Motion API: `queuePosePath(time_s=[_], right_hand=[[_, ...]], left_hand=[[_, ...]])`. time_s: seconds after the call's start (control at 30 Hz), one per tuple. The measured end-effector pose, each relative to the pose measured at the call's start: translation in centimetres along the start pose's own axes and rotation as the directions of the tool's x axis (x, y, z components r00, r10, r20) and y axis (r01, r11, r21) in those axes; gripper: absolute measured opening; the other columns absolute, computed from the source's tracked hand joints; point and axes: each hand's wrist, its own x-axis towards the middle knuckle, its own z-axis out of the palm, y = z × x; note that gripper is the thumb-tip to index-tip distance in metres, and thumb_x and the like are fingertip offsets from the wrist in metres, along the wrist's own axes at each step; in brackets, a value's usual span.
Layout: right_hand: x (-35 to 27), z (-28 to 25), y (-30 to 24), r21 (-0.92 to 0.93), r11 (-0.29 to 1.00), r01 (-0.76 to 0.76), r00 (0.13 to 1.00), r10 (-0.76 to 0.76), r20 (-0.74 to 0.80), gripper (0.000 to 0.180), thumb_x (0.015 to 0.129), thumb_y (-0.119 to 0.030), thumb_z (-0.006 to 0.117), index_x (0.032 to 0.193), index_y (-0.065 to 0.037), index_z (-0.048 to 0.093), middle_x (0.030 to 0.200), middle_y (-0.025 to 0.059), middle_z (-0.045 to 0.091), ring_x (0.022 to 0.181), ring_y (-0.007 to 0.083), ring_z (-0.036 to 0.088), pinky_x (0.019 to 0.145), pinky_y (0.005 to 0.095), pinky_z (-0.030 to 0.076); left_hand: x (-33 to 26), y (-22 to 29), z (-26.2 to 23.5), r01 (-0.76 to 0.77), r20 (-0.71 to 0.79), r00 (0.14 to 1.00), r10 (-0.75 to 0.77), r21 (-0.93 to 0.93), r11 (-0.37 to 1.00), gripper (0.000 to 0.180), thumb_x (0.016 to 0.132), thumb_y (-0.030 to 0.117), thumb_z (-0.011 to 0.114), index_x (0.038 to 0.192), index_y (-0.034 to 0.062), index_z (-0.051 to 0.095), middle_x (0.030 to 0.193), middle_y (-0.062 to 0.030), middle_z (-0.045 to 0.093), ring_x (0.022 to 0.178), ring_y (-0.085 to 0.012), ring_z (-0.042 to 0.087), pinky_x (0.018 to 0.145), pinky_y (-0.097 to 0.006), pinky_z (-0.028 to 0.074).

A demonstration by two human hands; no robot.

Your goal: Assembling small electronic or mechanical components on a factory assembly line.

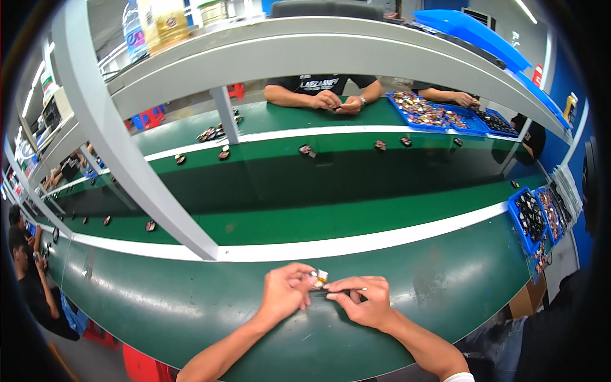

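Observation:
My left hand [286, 294] is closed, its thumb and fingers pinching a small part [323, 276] with white and yellow on it. The part is held just above the green worktable [210, 299], too small to name more exactly. Close on its right, my right hand [368, 303] is also closed, thumb against forefinger. A pale tip [364, 290] shows between these fingers, perhaps the end of a thin stick; the rest is hidden. The right fingertips come close to the small part, and I cannot tell whether they touch it.
Beyond a white rail [344, 243] runs a dark green belt [286, 181] with several small dark parts. A grey post [137, 159] and shelf beam [305, 54] stand ahead. Blue trays of parts [527, 219] sit at right; co-workers sit opposite and far left. A red stool [143, 364] stands lower left.

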Motion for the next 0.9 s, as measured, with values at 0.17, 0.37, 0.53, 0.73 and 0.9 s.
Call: queuePosePath(time_s=[0.17,0.37,0.53,0.73,0.9], right_hand=[[0.8,-0.6,1.1,0.09,0.976,-0.2,0.953,0.215,-0.213,0.011,0.078,0.001,0.082,0.075,0.001,0.071,0.092,0.0063,0.078,0.043,0.0036,0.042,0.044,0.0222,0.035],[0.3,-0.6,2.4,0.055,0.988,-0.146,0.966,0.154,-0.208,0.011,0.079,-0.001,0.08,0.075,0.003,0.071,0.092,0.0019,0.077,0.042,0.0039,0.036,0.042,0.0246,0.031],[0.2,-0.8,2.7,0.028,0.972,-0.233,0.949,0.234,-0.212,0.009,0.079,-0.002,0.081,0.079,0.002,0.073,0.09,0.0011,0.076,0.041,0.004,0.036,0.042,0.0243,0.031],[-0.1,-0.1,2.1,0.131,0.935,-0.329,0.92,0.349,-0.18,0.009,0.08,-0.001,0.081,0.084,0.001,0.073,0.081,-0.0003,0.074,0.044,0.0016,0.037,0.043,0.0223,0.03],[-0.8,0.5,1.6,0.174,0.917,-0.358,0.921,0.378,-0.098,0.017,0.081,-0.001,0.081,0.096,-0.001,0.073,0.06,-0.0045,0.058,0.047,-0.0009,0.037,0.045,0.0206,0.028]], left_hand=[[8.8,2.0,-3.6,-0.196,-0.227,0.948,0.223,0.138,0.971,0.019,0.093,0.0,0.063,0.108,-0.0123,0.066,0.084,-0.016,0.07,0.053,-0.018,0.067,0.042,-0.029,0.052],[14.4,2.6,-7.3,-0.132,-0.222,0.867,0.447,0.762,0.634,0.025,0.093,0.012,0.068,0.104,-0.0098,0.067,0.104,-0.0235,0.066,0.068,-0.035,0.071,0.056,-0.042,0.058],[9.8,4.4,-5.5,-0.015,-0.174,0.758,0.629,0.959,0.283,0.024,0.096,0.017,0.066,0.11,-0.0017,0.063,0.115,-0.0255,0.059,0.08,-0.046,0.068,0.067,-0.051,0.055],[1.2,-0.1,-0.2,-0.481,0.075,0.857,0.51,0.473,0.738,0.023,0.088,0.004,0.073,0.111,0.0,0.072,0.101,-0.0094,0.071,0.065,-0.0105,0.064,0.057,-0.026,0.051],[-0.4,-2.8,1.8,-0.596,0.078,0.77,0.633,0.442,0.67,0.021,0.084,0.004,0.08,0.103,0.0007,0.075,0.093,-0.0088,0.071,0.056,-0.0089,0.054,0.051,-0.024,0.044]])
